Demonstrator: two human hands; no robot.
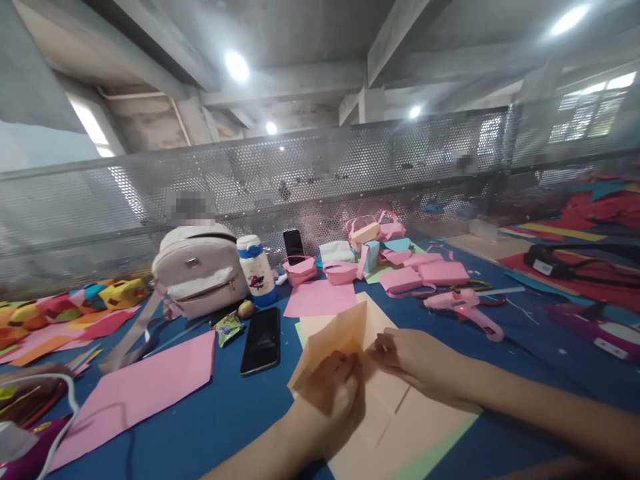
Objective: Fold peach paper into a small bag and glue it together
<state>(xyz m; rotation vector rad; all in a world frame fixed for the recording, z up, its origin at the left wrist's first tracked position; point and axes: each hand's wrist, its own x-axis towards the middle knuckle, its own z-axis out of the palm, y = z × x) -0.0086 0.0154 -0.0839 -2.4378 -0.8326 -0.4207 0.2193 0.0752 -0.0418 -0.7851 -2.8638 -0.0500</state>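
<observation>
Paper sheet point(334, 340) on blue table point(225, 413), light, floppy, creases easily | left hand point(333, 393) fingers pinch its folded flap | right hand point(413, 357) fingertips press the crease | best held near edges.

Counts on the desk point(230, 413)

Two hands are seen, left point(334, 395) and right point(413, 358); two phones are counted, one lying point(261, 340), one propped point(293, 244); one backpack point(197, 269); one bottle point(255, 269); one glue gun point(467, 308).
</observation>
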